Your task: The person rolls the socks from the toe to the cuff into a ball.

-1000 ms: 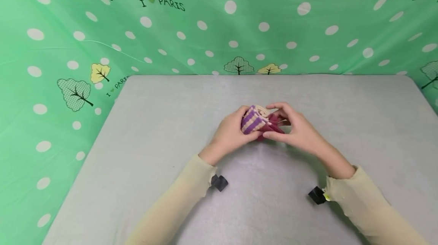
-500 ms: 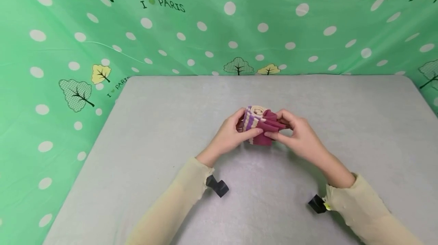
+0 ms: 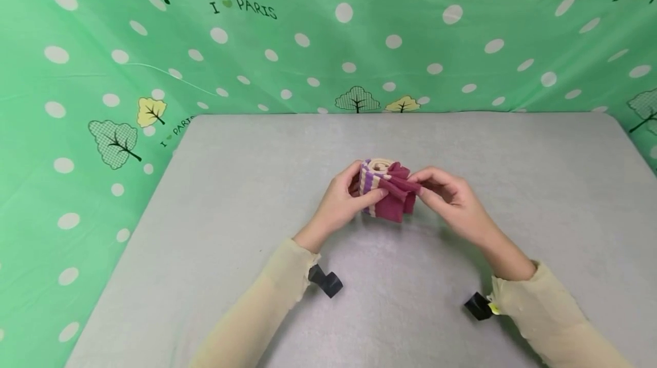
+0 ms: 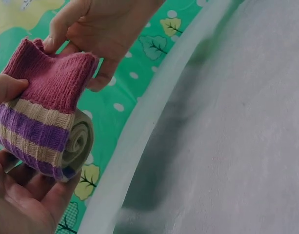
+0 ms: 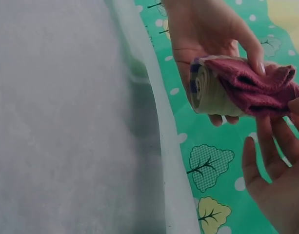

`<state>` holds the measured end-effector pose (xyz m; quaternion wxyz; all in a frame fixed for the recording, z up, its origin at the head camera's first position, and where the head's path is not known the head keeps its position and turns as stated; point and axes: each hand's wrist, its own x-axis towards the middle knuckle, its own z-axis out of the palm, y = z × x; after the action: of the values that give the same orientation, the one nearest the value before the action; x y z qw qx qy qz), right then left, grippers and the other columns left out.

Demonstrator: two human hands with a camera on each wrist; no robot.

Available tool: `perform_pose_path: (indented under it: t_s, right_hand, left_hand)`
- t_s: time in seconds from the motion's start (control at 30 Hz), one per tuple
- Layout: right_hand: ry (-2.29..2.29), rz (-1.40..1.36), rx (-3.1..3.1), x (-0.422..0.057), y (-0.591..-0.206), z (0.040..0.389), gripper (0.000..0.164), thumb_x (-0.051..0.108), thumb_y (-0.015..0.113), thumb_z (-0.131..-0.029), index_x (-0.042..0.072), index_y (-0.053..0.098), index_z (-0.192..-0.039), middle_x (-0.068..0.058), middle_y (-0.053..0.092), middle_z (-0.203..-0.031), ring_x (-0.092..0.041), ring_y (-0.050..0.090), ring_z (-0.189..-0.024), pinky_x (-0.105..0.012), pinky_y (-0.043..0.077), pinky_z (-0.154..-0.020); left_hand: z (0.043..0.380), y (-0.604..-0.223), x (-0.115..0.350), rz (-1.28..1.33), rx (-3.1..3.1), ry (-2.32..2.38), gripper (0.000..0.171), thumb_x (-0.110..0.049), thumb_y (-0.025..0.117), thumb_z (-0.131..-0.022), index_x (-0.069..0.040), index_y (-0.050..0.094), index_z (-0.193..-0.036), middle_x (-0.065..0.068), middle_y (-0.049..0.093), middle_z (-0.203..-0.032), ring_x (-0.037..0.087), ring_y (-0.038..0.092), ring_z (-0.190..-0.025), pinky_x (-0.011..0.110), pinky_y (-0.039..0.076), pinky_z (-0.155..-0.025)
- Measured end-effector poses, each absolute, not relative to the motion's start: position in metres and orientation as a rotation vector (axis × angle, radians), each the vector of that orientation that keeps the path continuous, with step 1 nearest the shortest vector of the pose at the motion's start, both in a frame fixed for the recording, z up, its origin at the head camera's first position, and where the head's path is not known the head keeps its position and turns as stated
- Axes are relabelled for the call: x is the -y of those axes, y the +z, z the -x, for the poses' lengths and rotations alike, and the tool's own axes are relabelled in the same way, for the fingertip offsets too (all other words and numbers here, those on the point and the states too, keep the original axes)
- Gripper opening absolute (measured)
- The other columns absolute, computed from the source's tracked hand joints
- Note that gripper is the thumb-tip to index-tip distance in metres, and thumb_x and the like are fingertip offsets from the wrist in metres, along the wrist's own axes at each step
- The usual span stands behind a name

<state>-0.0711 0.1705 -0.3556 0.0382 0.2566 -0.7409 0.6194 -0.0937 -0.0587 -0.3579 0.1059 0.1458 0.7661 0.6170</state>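
A rolled pair of socks [image 3: 387, 208] is held just above the table in the head view. It has purple and cream stripes and a maroon ribbed cuff [image 4: 51, 78]. My left hand [image 3: 333, 202] grips the roll from the left, with its thumb over the cuff and its fingers behind. From the right, my right hand [image 3: 459, 202] pinches the cuff's edge between thumb and fingers. The coiled cream end [image 4: 78, 141] shows in the left wrist view. In the right wrist view the maroon cuff [image 5: 259, 90] has two layers with openings between them.
The grey table [image 3: 231, 185] spreads under both hands. Behind it and at its left hangs a green polka-dot cloth [image 3: 308, 25] printed with trees. A black piece [image 3: 325, 281] sticks out at the left cuff, another black piece [image 3: 478, 306] at the right sleeve.
The roll has turned so that the maroon cuff faces front, and it has shifted slightly left. My right hand has drawn rightward and now holds only the cuff's edge.
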Motion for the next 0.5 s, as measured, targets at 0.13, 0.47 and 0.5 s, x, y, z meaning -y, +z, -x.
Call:
perform_pose_path:
  t_s: [0.13,0.47,0.5]
  right_hand:
    - [1.860,-0.795,2.219,-0.1693,-0.3548,0.0702,0.022,-0.018,0.054,-0.089,-0.008,0.066,-0.104,0.013,0.071,-0.101,-0.003,0.065,-0.098,-0.014,0.049,-0.095]
    - [1.789,-0.804,2.278,-0.1700,-0.3523,0.0708,0.020,-0.020,0.057,-0.086,-0.010,0.066,-0.100,0.018,0.070,-0.099,0.001,0.065,-0.096,-0.012,0.049,-0.094]
    - [1.781,-0.799,2.286,-0.1699,-0.3520,0.0710,0.019,-0.020,0.058,-0.085,-0.009,0.066,-0.099,0.018,0.069,-0.099,0.001,0.065,-0.096,-0.011,0.049,-0.094]
  left_hand:
    - [0.0940,-0.3585,0.0578,-0.436,-2.269,1.810,0.043,-0.014,0.071,-0.089,-0.005,0.057,-0.129,0.016,0.064,-0.119,0.011,0.061,-0.097,0.020,0.053,-0.084]
    - [0.0920,-0.3589,0.0556,-0.429,-2.253,1.801,0.042,-0.017,0.071,-0.090,-0.006,0.058,-0.129,0.015,0.066,-0.116,0.011,0.062,-0.095,0.023,0.054,-0.083]
    - [0.0919,-0.3589,0.0553,-0.428,-2.256,1.799,0.042,-0.017,0.071,-0.090,-0.006,0.058,-0.129,0.015,0.066,-0.116,0.011,0.062,-0.095,0.023,0.054,-0.083]
